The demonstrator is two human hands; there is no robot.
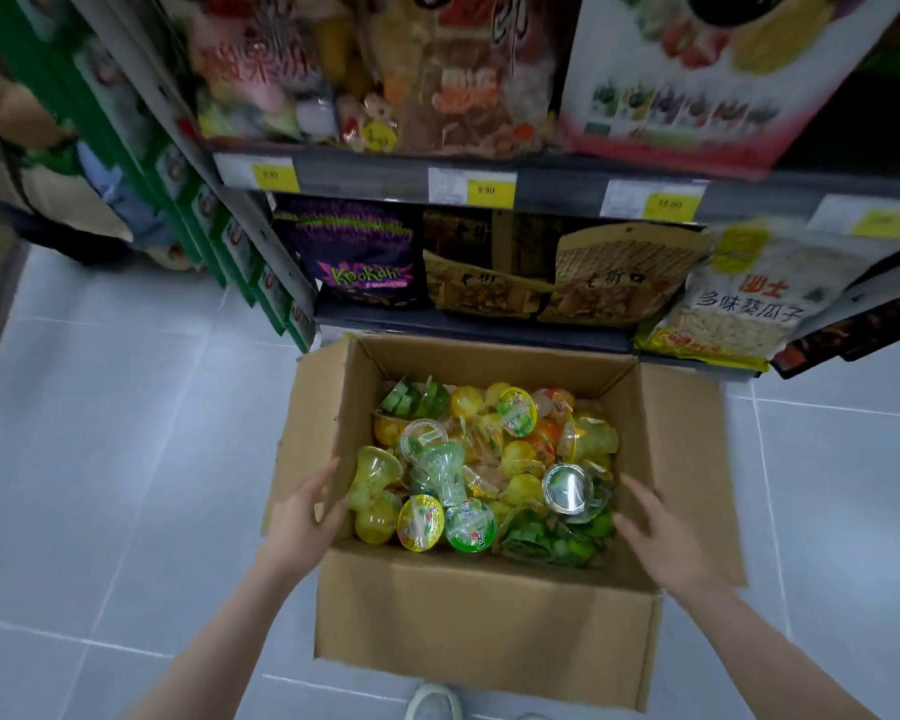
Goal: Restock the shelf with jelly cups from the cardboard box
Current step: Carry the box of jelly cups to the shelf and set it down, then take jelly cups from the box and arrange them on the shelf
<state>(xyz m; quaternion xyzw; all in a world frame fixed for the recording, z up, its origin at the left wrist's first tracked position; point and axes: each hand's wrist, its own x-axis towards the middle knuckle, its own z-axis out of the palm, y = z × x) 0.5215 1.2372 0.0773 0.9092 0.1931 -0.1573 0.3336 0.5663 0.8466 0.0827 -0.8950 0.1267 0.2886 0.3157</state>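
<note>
Cardboard box (484, 615) sits open on the grey tile floor (100, 459) right in front of you, all four flaps folded out, pushed up near the bottom shelf (468, 324). Inside is one loose heap of jelly cups (489, 465), way too tangled to count exactly, easily a couple dozen, in yellow, green and a few orange. They point every which way: some lie on their sides with the long axis flat, a few show their foil lids straight up, like the yellow-lidded cup (420, 522) and the green-lidded cup (470, 525) side by side at the near edge. Your left hand (302, 517) hangs over the left wall of the box, fingers straight and spread, holding nothing. Your right hand (661, 532) is the same deal over the right flap, fingers relaxed, nothing in it. Both sit at the rim, apart from the cups. Top of the box is wide open between your two hands. On the bottom shelf you've got one purple snack bag (359, 257), two brown bags and one seed bag (749, 298), packed close together.
</note>
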